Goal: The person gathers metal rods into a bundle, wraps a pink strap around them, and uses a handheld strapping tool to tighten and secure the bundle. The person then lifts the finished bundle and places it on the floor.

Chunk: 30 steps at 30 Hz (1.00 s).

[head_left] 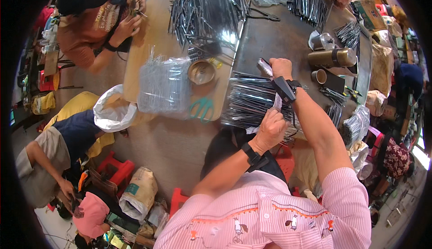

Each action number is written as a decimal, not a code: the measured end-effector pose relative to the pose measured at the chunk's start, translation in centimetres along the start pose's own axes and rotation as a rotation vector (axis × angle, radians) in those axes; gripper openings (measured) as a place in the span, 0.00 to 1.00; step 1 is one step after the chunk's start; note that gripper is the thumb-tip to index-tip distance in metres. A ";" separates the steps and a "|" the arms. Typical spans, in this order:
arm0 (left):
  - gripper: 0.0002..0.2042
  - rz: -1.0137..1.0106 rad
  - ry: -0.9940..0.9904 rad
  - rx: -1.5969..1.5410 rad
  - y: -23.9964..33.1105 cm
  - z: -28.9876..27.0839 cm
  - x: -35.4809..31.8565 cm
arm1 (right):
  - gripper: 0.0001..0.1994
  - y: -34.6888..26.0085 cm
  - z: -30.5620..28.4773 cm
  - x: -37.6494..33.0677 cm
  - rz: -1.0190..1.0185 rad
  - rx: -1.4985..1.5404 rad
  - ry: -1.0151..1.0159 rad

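A bundle of thin dark metal rods [249, 98] in clear plastic lies at the table edge before me. My left hand [270, 129] is closed over the bundle's near right end, fingertips pinched at a narrow white strip [278, 100]. Farther up, my right hand [281, 68] is closed on a small flat object with a silvery face [265, 67], held over the bundle's far right corner. Its kind is unclear. Both wrists carry dark straps, the right one with a black box-like device [284, 89].
Left of the bundle are green-handled scissors [201, 109], a bowl [201, 72] and a pack of clear thin rods [164, 87]. Loose dark rods [204, 10] and pliers [263, 15] lie beyond. A metal flask [332, 58] stands right. A co-worker [96, 28] works at far left.
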<state>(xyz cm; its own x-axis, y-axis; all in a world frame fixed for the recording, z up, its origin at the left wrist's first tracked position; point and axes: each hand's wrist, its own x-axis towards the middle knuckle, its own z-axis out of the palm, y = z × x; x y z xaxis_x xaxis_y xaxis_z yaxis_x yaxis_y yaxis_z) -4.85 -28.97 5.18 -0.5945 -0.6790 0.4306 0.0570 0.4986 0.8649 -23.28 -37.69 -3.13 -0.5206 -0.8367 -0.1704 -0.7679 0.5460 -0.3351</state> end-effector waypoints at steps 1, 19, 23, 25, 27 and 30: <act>0.12 0.026 0.010 0.002 -0.2 0.2 0.4 | 0.08 -0.3 0.0 0.6 0.114 0.120 0.035; 0.09 -0.040 0.110 0.032 -6.2 2.5 10.5 | 0.13 1.8 3.9 12.7 0.179 0.339 0.044; 0.12 -0.297 0.170 -0.069 -1.6 0.9 7.0 | 0.14 1.1 2.9 9.5 0.346 0.310 0.024; 0.15 -0.285 0.190 -0.091 0.0 -0.2 5.4 | 0.13 0.8 3.1 8.4 0.273 0.284 0.055; 0.17 -0.258 0.205 -0.102 0.9 -0.9 4.2 | 0.11 0.8 3.5 7.7 0.147 0.098 0.045; 0.17 -0.177 0.150 -0.101 0.7 -1.2 3.1 | 0.08 1.6 3.8 7.5 0.098 -0.111 0.132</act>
<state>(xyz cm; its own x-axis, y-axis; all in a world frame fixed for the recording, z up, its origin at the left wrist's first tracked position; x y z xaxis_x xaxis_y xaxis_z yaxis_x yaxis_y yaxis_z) -5.73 -31.36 7.41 -0.4772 -0.8271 0.2970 0.0466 0.3136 0.9484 -27.02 -43.21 -8.45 -0.6338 -0.7701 -0.0720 -0.7436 0.6323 -0.2175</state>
